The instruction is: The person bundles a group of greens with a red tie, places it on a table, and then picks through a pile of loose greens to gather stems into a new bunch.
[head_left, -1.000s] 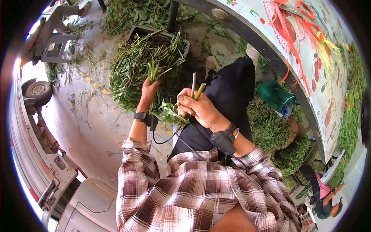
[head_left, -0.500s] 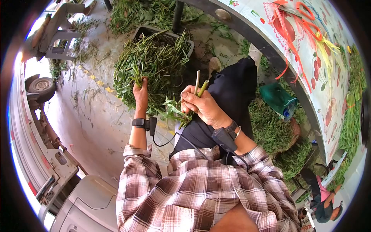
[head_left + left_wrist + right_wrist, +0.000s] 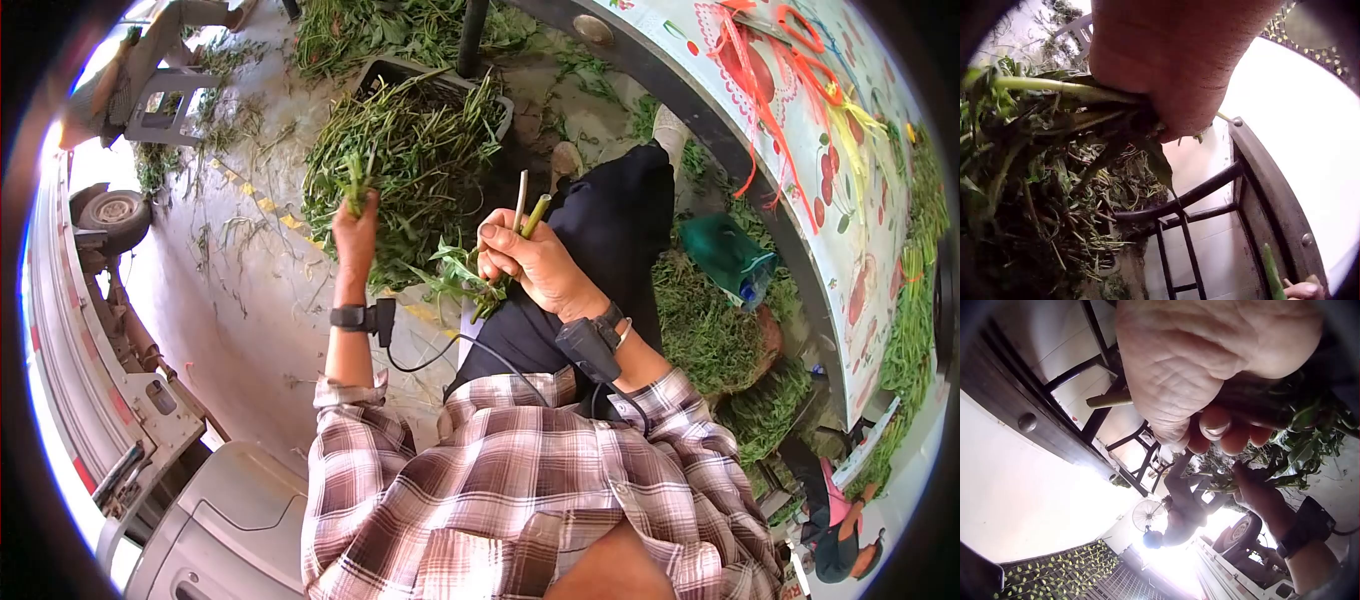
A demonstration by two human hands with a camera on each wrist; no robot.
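My left hand (image 3: 354,235) grips a small bunch of leafy green stems (image 3: 356,185) over the near left side of a big heap of cut greens (image 3: 420,150). In the left wrist view a thick pale stem (image 3: 1054,86) runs out from under that hand, leaves hanging below. Above my dark-trousered lap, my right hand (image 3: 540,265) has its fingers curled round a few stems. A thick green cut stem (image 3: 538,213) and a thin pale stem (image 3: 521,195) stick up past its thumb, while leaves (image 3: 455,272) hang out on the other side.
The heap fills a dark crate (image 3: 505,115). To the right stands a table (image 3: 780,130) with orange-handled scissors (image 3: 800,35) and red and yellow ties. A green bag (image 3: 722,250) and more greens (image 3: 705,330) lie below it. A stool (image 3: 165,105) stands far left; another person (image 3: 845,540) is at lower right.
My left hand has moved left and away from the right hand, its bunch of stems still in its grip. The right hand keeps its hold on its stems. The view has shifted slightly.
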